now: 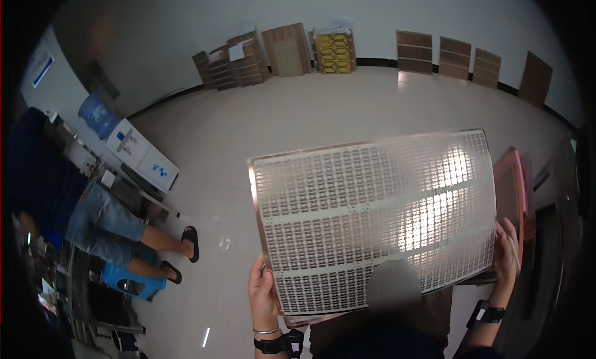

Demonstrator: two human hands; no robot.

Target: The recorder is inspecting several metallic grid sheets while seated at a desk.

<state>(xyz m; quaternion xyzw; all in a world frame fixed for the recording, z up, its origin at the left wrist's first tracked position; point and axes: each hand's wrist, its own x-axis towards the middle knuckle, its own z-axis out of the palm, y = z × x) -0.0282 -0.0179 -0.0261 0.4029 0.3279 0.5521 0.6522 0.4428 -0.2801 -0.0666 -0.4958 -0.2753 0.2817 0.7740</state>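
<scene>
A large circuit board panel (pixel 323 235), pale with rows of small repeated patterns and a copper-coloured rim, is held up in front of me, tilted toward me. My left hand (pixel 264 292) grips its lower left edge, with the thumb on the front and the other fingers mostly behind. My right hand (pixel 507 250) holds the right edge, fingers partly hidden. A thin, light, pen-like stick (pixel 514 247) lies along the right hand's fingers. Bright glare covers part of the panel's right half. A grey blurred round patch hides a bit of its lower edge.
At left, a person (pixel 46 172) in dark top and denim shorts stands by a cluttered bench, beside a blue stool (pixel 133 281) and water dispenser (pixel 143 154). Panels (pixel 414 51) lean along the far wall. Right of me is a pink-edged stack (pixel 510 179) by dark equipment (pixel 552 247).
</scene>
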